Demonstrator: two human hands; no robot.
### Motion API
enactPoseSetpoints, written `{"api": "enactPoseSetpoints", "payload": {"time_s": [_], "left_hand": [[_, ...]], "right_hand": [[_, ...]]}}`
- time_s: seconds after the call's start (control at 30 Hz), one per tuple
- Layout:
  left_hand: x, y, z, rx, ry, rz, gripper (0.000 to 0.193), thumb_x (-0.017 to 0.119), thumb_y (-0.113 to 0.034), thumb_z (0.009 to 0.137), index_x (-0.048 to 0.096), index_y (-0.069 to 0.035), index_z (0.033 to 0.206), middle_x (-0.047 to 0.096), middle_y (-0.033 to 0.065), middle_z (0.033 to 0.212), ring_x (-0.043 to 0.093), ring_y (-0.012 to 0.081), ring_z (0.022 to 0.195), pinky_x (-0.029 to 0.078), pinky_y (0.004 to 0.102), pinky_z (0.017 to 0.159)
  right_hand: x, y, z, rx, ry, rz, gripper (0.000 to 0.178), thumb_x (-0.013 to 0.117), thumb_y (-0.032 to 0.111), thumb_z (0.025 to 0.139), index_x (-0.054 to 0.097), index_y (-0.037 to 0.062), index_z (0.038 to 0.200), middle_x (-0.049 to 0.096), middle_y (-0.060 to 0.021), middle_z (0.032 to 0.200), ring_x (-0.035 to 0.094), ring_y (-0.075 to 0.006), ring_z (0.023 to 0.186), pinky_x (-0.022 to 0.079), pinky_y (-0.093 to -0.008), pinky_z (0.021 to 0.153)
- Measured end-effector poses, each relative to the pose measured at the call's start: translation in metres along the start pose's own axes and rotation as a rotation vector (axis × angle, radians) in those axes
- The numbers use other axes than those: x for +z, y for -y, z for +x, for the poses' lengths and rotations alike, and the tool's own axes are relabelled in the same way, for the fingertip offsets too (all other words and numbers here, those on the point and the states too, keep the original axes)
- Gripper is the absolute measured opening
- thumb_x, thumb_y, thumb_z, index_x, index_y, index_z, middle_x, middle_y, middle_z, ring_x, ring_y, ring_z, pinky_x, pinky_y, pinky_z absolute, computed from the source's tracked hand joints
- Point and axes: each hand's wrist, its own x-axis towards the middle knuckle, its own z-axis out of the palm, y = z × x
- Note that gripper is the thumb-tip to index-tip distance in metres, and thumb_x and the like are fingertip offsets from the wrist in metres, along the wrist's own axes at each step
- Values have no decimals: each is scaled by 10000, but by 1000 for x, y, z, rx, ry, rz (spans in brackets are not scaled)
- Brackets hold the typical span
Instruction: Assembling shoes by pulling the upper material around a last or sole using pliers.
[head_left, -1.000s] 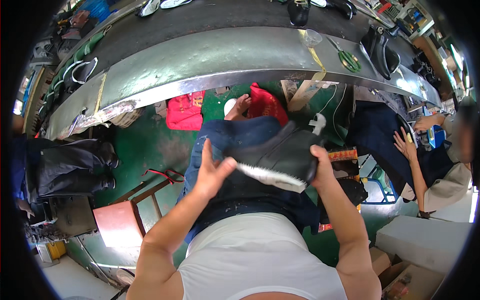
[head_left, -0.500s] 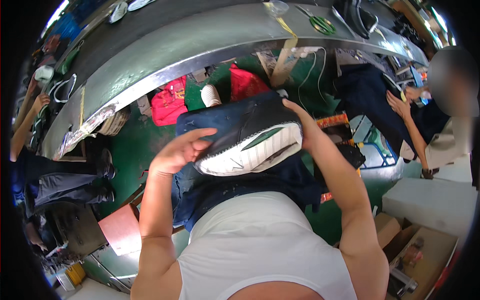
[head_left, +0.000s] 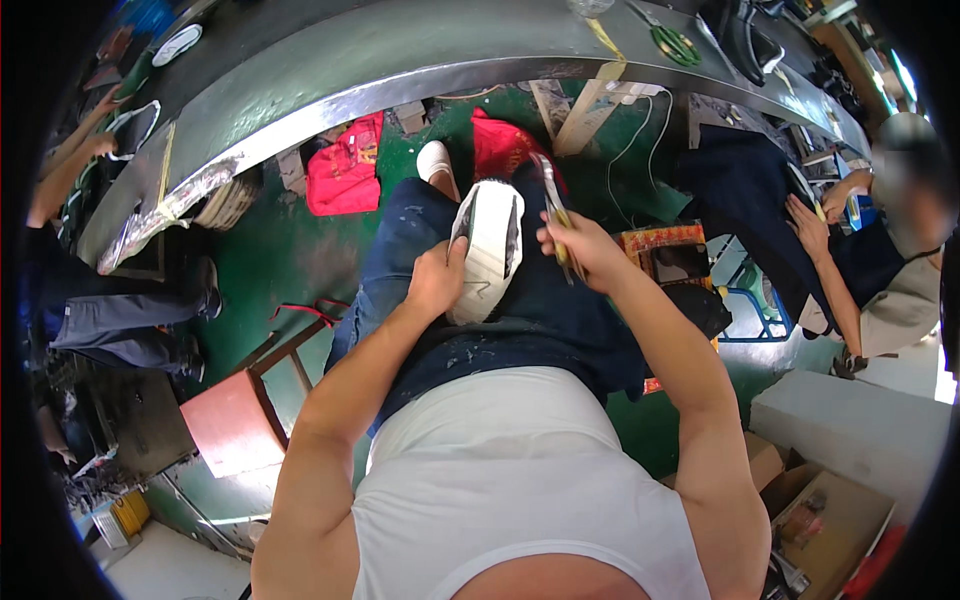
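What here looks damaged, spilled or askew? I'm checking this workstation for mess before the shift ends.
Nothing looks damaged or spilled. The left hand steadies a shoe sole-up on the lap while the right hand grips a slim tool beside it. Red bags lie loose on the green floor under the bench.

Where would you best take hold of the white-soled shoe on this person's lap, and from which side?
Probably at the heel end, coming from the person's left. The shoe lies sole-up and lengthwise on the lap, toe pointing away, and the left hand already clasps its near left edge. The right hand holds a thin tool beside the right edge, so that side is taken.
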Motion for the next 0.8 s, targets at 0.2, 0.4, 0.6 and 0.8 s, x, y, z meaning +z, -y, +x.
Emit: {"api": "enactPoseSetpoints", "payload": {"time_s": [0.2,0.4,0.6,0.8], "left_hand": [[-5,9,7,-66,252,-98,445,476,-282,962,603,79,1188,642,341,1068,622,457,1062,481,445,929],[13,18,-8,-37,343,-457,932,728,-203,800,206,59,1526,449,279,1445,475,310,1328,357,309,1103],[28,31,-7,-37,306,-493,1091,792,-200,749,84,107,1521,400,283,1479,421,314,1371,326,312,1127],[19,7,-17,-131,310,-231,1003,766,-96,773,119,88,1517,489,223,1397,480,265,1300,346,321,1106]], "right_hand": [[14,3,-59,-104,105,-845,359,598,141,932,555,-38,1241,662,-109,872,622,-188,747,504,-303,740],[16,11,-59,-331,178,-1316,465,618,105,884,515,-57,1307,651,-213,1034,625,-384,1005,502,-451,873],[23,8,-53,-630,110,-1585,450,629,88,837,537,-50,1255,626,-221,1057,621,-369,1026,510,-458,854],[26,30,-49,-412,392,-1567,255,641,138,833,617,-17,1033,647,-196,943,656,-363,898,519,-464,805]]}}
